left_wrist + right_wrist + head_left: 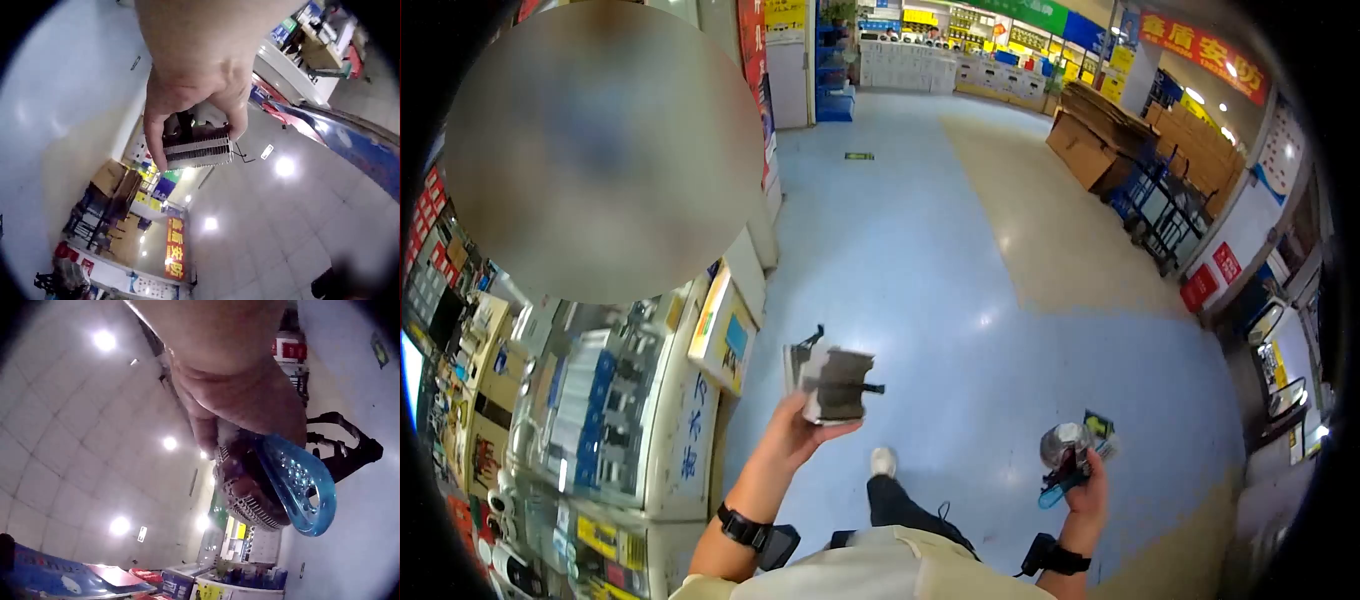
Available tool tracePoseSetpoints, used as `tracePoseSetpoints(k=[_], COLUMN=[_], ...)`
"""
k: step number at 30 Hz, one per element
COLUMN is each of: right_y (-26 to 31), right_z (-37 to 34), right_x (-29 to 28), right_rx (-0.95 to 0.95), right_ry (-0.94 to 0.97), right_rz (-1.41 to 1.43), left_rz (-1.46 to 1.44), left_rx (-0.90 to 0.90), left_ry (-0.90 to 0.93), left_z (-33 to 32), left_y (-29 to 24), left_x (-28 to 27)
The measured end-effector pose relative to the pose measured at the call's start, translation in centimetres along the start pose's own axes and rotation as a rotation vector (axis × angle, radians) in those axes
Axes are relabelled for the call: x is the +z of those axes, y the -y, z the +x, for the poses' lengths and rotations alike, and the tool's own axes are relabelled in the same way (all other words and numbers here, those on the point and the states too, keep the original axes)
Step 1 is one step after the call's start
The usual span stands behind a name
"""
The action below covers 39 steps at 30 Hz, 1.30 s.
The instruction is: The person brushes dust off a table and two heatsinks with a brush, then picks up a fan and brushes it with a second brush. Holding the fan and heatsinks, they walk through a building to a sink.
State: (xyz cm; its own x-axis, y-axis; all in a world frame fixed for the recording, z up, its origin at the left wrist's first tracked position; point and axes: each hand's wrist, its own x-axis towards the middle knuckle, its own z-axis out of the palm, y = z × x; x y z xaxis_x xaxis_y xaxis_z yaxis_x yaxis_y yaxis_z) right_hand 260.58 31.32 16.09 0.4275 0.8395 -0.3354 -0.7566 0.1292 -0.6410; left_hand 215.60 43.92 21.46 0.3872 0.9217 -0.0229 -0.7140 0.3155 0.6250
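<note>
My left hand [797,430] grips a block-shaped metal heat sink [840,390] with a black clip across it. In the left wrist view thumb and fingers pinch the heat sink [199,153] from both sides, its thin fins showing edge-on and a bent wire sticking out. To the right, my right hand [1088,492] holds a bundle: a round finned heat sink [1064,444], a see-through blue plastic piece [303,490] with small holes, and a black plastic bracket [353,451]. A small yellow-green item [1100,430] shows behind the round one. Part of the bundle is hidden by the hand.
A glass display counter [580,410] runs along the left. Blue floor [870,240] stretches ahead. Flattened cardboard boxes [1085,150] and a blue hand truck [1155,195] stand at the right, with shop shelves [1280,370] nearer. A counter [905,65] lies far ahead.
</note>
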Motion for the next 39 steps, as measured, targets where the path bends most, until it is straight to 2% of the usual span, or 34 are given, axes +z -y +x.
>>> tracePoseSetpoints(k=[2, 5, 7, 9, 10, 12, 15, 16, 18, 20, 21, 24, 27, 28, 29, 31, 34, 36, 39], right_y=[-0.6, -2.3, -3.9, -7.6, -8.7, -12.2, -16.2, -17.1, -17.6, -18.2, -18.1, -19.4, -20.5, -20.2, -21.3, -24.0, -26.6, -28.7, -31.6], right_z=[8.3, 18.0, 23.9, 31.7, 35.0, 40.2, 50.2, 53.2, 54.2, 61.8, 65.3, 75.6, 84.6, 87.7, 91.4, 99.2, 109.6, 114.4, 122.8], right_x=[4.8, 16.3, 24.6, 30.3, 33.7, 40.9, 48.5, 50.8, 58.0, 62.1, 63.8, 68.5, 72.9, 74.9, 75.9, 79.6, 88.5, 93.9, 103.1], right_rx=[-0.010, 0.092, 0.209, 0.300, 0.375, 0.397, 0.476, 0.474, 0.360, 0.445, 0.410, 0.344, 0.268, 0.297, 0.322, 0.376, 0.410, 0.477, 0.584], right_ry=[0.042, 0.109, 0.273, 0.248, 0.313, 0.329, 0.392, 0.412, 0.358, 0.314, 0.331, 0.397, 0.317, 0.310, 0.295, 0.310, 0.401, 0.403, 0.453], right_rz=[-0.027, -0.034, -0.142, -0.162, -0.219, -0.349, -0.392, -0.388, -0.519, -0.487, -0.496, -0.443, -0.408, -0.508, -0.463, -0.381, -0.401, -0.394, -0.449], left_rz=[0.016, 0.044, 0.030, 0.076, 0.103, 0.131, 0.139, 0.131, 0.213, 0.367, 0.353, 0.548, 0.633, 0.656, 0.677, 0.603, 0.526, 0.381, 0.229], left_rx=[0.039, 0.070, 0.097, 0.141, 0.157, 0.190, 0.258, 0.246, 0.266, 0.327, 0.218, 0.356, 0.354, 0.319, 0.291, 0.286, 0.292, 0.221, 0.258], left_ry=[-0.054, -0.105, -0.194, -0.200, -0.201, -0.244, -0.266, -0.271, -0.291, -0.374, -0.424, -0.302, -0.255, -0.256, -0.269, -0.325, -0.376, -0.460, -0.492], left_z=[6.8, 15.6, 21.2, 26.7, 29.7, 35.6, 46.5, 50.3, 57.4, 66.8, 70.7, 83.7, 94.9, 99.0, 102.5, 108.7, 117.4, 121.5, 126.4], left_y=[-1.9, -6.3, -8.4, -10.9, -12.1, -14.2, -17.7, -19.3, -22.1, -24.3, -26.4, -30.0, -32.5, -33.5, -34.4, -36.5, -41.3, -45.7, -51.8], left_x=[-0.8, -2.7, -3.9, -5.1, -5.9, -8.3, -11.8, -12.9, -15.2, -17.5, -17.0, -18.2, -19.8, -21.1, -22.5, -24.9, -29.4, -30.6, -34.2])
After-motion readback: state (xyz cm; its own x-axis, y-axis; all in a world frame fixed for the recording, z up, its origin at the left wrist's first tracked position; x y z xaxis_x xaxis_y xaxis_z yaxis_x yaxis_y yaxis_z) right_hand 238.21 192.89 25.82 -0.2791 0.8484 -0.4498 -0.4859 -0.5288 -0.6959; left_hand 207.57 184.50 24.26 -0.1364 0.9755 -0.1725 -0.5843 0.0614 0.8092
